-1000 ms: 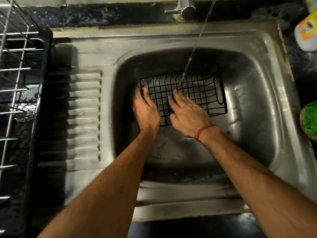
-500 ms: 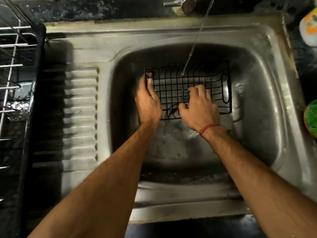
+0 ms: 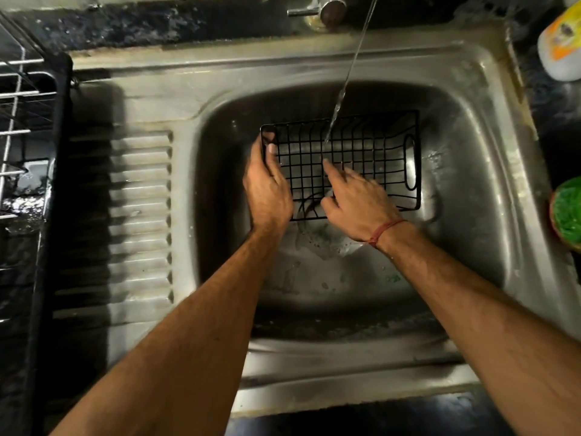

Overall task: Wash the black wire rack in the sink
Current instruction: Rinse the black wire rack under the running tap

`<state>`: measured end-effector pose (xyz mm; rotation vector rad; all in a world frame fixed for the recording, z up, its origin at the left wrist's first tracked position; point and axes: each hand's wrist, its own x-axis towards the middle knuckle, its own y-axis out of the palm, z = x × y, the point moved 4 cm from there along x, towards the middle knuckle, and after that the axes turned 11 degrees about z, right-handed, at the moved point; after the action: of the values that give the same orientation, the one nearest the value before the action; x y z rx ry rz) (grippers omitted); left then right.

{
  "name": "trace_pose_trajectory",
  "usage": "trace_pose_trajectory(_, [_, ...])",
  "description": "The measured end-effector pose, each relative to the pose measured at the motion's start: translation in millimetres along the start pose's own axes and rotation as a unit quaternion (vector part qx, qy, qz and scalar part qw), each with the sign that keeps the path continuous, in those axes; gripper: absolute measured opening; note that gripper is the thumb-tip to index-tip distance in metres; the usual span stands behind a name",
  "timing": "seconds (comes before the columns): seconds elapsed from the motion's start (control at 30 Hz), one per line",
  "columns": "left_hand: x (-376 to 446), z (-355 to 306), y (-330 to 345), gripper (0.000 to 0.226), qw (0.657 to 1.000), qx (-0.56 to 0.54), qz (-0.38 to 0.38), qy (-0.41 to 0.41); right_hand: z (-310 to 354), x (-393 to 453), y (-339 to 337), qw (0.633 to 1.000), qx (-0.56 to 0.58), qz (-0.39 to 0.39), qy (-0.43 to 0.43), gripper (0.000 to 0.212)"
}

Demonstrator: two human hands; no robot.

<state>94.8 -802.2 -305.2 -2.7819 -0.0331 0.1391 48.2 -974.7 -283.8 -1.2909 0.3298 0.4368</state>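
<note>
Black wire rack (image 3: 361, 152) lying in the steel sink (image 3: 471, 171)

It is sitting in the far part of the basin, grid bottom showing, an oval handle loop at its right end, with a thin water stream (image 3: 349, 77) falling onto its far side.

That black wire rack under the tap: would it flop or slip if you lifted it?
Probably stiff: the black wire rack keeps its grid shape while the left hand grips one end. Likely light, being mostly open wire. Possibly slippery, since the water stream runs onto it.
</note>
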Motion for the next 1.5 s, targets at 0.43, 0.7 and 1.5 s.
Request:
trace_pose_trajectory(0.43, [-10.2,-7.6,-8.7,0.039,0.998,-0.017,-0.044,0.037,-10.0,-3.7,-2.0,0.992,-0.034,-0.107,-0.059,0.042])
trace_pose_trajectory(0.7, [-4.2,-4.7,-4.3,0.040,0.996,-0.018,-0.048,0.068,-3.5,-2.2,1.2,0.994,-0.068,-0.081,-0.024,0.053])
trace_pose_trajectory(1.5, [-2.6,-2.4,2.2,0.039,0.997,-0.034,-0.045,0.045,6.3,13.6,-39.3,0.989,-0.086,-0.118,-0.004,0.017])
